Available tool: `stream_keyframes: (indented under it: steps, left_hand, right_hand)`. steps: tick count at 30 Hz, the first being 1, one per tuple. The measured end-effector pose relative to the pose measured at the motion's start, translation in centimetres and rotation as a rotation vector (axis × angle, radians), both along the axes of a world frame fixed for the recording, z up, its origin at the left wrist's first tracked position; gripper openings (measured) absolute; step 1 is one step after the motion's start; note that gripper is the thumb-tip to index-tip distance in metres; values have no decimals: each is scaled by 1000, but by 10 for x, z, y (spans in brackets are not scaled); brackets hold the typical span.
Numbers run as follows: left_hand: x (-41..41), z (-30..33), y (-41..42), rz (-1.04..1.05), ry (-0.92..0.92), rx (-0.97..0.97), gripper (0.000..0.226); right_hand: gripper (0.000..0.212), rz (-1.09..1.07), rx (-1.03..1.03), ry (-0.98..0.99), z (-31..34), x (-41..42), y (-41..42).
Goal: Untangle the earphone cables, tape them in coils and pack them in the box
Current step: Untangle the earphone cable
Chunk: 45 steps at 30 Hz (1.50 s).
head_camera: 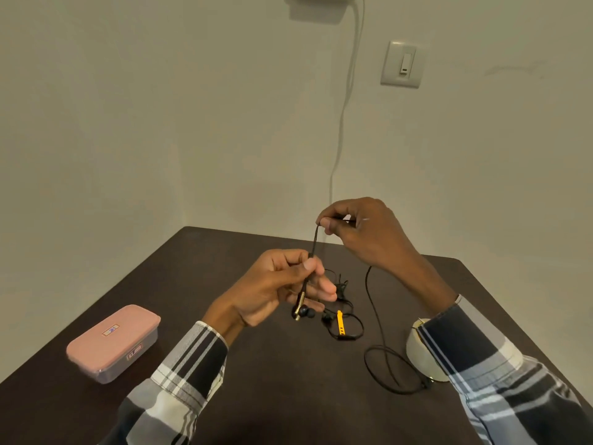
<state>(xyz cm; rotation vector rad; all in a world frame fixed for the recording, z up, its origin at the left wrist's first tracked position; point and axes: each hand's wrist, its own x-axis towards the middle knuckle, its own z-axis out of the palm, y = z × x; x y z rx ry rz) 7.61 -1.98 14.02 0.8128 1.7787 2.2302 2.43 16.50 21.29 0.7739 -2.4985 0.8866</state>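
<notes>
My left hand (279, 284) pinches a black braided earphone cable (313, 248) between thumb and fingers, above the table's middle. Below that hand hang the cable's gold-trimmed black earbuds (303, 311). My right hand (359, 232) is higher and to the right, pinching the same cable further along, so a short stretch runs taut between the hands. The cable continues down past my right hand to a loose loop (391, 370) on the table. A second black earphone with a yellow strap (340, 322) lies tangled beneath my hands. The closed pink box (112, 342) sits at the left.
A roll of white tape (420, 348) stands at the right, partly hidden by my right sleeve. The dark brown table (263, 380) reaches the wall corner. A white cord (340, 123) hangs down the wall beside a switch plate (401, 64).
</notes>
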Motion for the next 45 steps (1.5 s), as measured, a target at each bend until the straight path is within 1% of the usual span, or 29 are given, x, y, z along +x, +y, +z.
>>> stream_keyframes:
  steps: [5,8,10,12,14,16,18,20,22,23,25,26,28,32,34,38,40,42,43,45]
  left_hand:
    - [1,-1,6,27,-6,102,22]
    - [-2,-2,8,-38,-27,209,22]
    - [-5,-1,8,-69,-27,283,21]
    - [-5,4,10,-17,-24,351,21]
    - [-7,9,11,85,-40,411,22]
    - [-11,12,8,162,-48,434,23]
    - [-14,11,5,192,-47,421,25]
    - [-17,8,2,205,-56,398,26]
    - [-20,6,-1,225,-55,365,27]
    - [-20,6,-3,241,-50,347,28]
    - [-22,8,-7,296,-32,286,28]
    - [-24,9,-9,329,-17,242,28]
    - [-25,11,-14,387,26,131,29]
    - [-26,11,-21,438,174,-214,23]
    - [-25,11,-20,433,194,-304,23]
    - [-20,17,-14,356,219,-404,21]
    - [-15,21,-11,262,231,-446,23]
    - [-13,20,-9,188,214,-434,24]
    - [-14,20,-10,171,197,-412,23]
    - [-14,18,-11,163,166,-367,27]
  right_hand:
    - [13,29,-47,-56,-12,-8,1]
    - [13,59,-58,-86,-20,-11,1]
    - [15,136,-73,-143,-29,-11,0]
    - [18,213,-147,-232,-40,-8,-3]
    - [21,240,-226,-313,-53,-3,-6]
    - [26,256,-252,-379,-67,7,-13]
    - [25,299,-250,-421,-78,18,-18]
    - [26,314,-225,-431,-84,28,-21]
    - [35,297,-201,-436,-87,34,-20]
    - [35,292,-179,-445,-88,37,-19]
    - [28,290,-116,-476,-90,42,-15]
    - [27,286,-86,-477,-91,44,-13]
    - [28,274,-32,-473,-89,48,-7]
    - [18,232,2,-415,-62,59,7]
    - [18,204,21,-355,-44,63,12]
    - [16,123,130,-230,-11,61,18]
    - [14,91,157,-165,4,58,19]
    - [13,76,164,-103,17,54,19]
    - [12,75,155,-80,22,53,19]
    - [11,86,139,-54,29,50,17]
